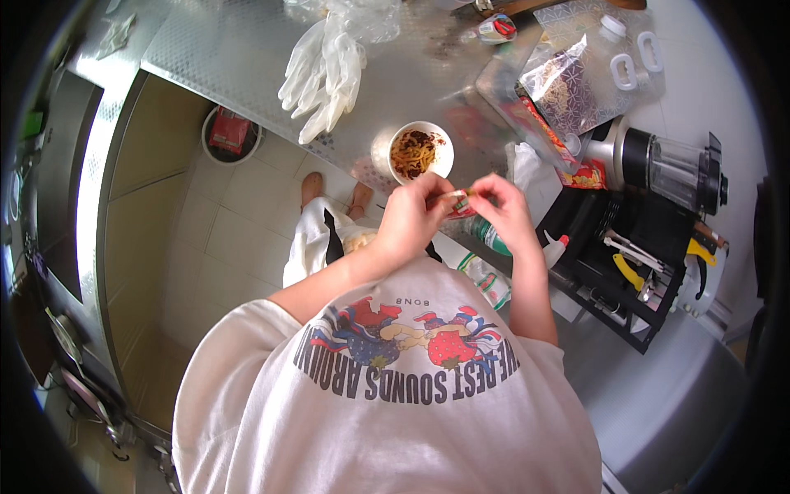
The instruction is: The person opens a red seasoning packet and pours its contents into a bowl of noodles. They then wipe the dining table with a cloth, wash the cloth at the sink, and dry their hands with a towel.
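Over the near edge of a metal counter [247, 68], my left hand [408, 216] and my right hand [507, 207] pinch a small red and green sachet [460, 209] between their fingertips. The fingers cover much of it, so I cannot tell whether it is torn. Just beyond my hands stands a white bowl [447, 162] with yellowish noodle-like strips and dark reddish-brown bits in it. My left fingertips come close to the bowl's near rim.
Translucent plastic gloves [327, 77] lie beyond the bowl to the left. On the right are a blender [676, 170], a black rack [568, 222] holding knives and utensils, a spray bottle [555, 247] and a green-labelled bottle [492, 234]. A bin [205, 139] stands on the floor.
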Available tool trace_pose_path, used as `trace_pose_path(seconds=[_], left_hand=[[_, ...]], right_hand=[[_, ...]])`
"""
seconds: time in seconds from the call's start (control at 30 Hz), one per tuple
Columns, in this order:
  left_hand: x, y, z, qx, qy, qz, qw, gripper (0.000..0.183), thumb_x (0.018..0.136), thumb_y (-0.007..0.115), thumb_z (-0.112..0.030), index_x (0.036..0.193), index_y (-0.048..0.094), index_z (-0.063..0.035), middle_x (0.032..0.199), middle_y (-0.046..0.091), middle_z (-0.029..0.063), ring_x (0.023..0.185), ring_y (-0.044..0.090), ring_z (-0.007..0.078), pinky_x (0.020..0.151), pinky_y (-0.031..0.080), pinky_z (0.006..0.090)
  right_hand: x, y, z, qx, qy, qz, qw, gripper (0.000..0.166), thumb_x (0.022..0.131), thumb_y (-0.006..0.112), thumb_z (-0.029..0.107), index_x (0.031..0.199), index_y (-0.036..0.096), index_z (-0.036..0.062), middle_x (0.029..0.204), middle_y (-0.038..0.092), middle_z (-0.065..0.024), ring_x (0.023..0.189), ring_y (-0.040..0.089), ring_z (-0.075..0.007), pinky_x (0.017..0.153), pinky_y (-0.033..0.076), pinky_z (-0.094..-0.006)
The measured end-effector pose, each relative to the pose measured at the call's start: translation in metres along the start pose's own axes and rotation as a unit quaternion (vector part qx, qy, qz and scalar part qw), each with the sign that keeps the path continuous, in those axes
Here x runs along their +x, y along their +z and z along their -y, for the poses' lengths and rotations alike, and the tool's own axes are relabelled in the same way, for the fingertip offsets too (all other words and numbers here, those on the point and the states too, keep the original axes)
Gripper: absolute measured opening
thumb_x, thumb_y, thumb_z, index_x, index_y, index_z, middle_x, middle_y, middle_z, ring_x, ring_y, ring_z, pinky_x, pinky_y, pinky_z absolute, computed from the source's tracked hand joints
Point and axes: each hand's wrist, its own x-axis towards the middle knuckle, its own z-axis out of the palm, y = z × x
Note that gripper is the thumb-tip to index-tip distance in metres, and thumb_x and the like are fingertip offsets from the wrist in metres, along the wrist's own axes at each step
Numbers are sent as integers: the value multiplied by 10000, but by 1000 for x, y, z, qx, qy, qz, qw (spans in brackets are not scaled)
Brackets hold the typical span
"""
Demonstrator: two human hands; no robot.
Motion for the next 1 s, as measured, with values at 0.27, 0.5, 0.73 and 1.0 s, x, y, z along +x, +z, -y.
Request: trace_pose_path(seconds=[0.27,0.5,0.73,1.0], left_hand=[[-11,0,-21,138,208,62,966,76,776,661,7,838,621,-13,777,631,99,696,622,226,613,495,315],[-4,-12,-45,215,193,138,947,85,763,680,0,820,618,-7,721,566,83,646,587,219,589,474,307],[-16,-27,-68,272,354,218,868,121,743,703,-64,797,602,-25,715,598,102,664,606,277,595,487,353],[-31,-63,-80,-15,12,260,965,130,824,703,-66,877,610,7,817,644,29,767,569,53,686,494,224]], right_hand=[[-58,15,-9,38,-18,-141,989,123,789,700,31,880,624,-5,807,650,-42,752,593,-92,696,473,-236],[-77,35,2,-60,-80,-276,956,121,763,701,27,825,605,-9,739,608,-83,666,573,-185,611,449,-295],[-105,55,18,-28,-92,-294,951,113,750,696,20,809,602,-2,770,604,-85,709,578,-200,642,457,-295],[-100,80,54,3,-149,-315,937,133,768,688,49,762,564,1,781,608,-88,723,581,-206,674,456,-297]])
